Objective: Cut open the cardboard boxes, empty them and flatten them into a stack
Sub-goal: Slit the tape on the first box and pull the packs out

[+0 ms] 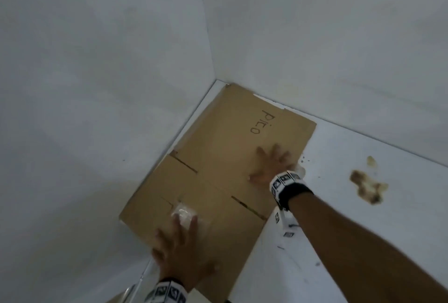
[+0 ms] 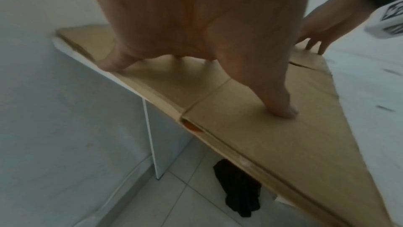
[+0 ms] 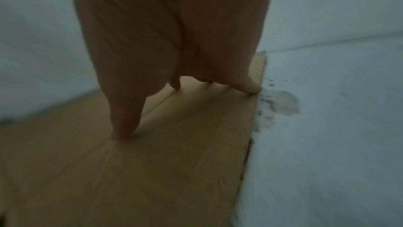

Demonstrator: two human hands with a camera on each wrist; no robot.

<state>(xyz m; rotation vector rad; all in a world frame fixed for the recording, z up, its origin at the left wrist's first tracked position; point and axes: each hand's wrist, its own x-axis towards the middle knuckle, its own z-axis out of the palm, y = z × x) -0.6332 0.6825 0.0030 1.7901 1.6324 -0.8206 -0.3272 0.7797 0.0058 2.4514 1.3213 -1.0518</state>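
Two white walls meet in a corner ahead of us, and the white counter (image 1: 363, 181) fits into that corner. On the far left the left wall (image 1: 84, 84) runs down to the counter edge; the left wrist view shows a white counter leg (image 2: 150, 136) beneath it, pale floor tiles (image 2: 174, 205) and a dark cloth (image 2: 237, 191) lying on them. Next comes the flattened cardboard box (image 1: 218, 152), lying flat on the counter with its far corner pushed into the wall corner and the hand-written word "PICO" (image 1: 263, 122) on its upper panel. A patch of clear tape (image 1: 184, 214) sits on its near flap. Our left hand (image 1: 180, 254) presses on that near flap, its fingers (image 2: 283, 108) spread wide and straight, holding nothing. Further right, our right hand (image 1: 271, 163) presses palm down by the box's right edge, its fingers (image 3: 124, 127) likewise splayed wide and holding nothing. Both wrists wear white bands with black markers. Rightmost, on bare counter, we see brown stains (image 1: 366, 186) well apart from the box.
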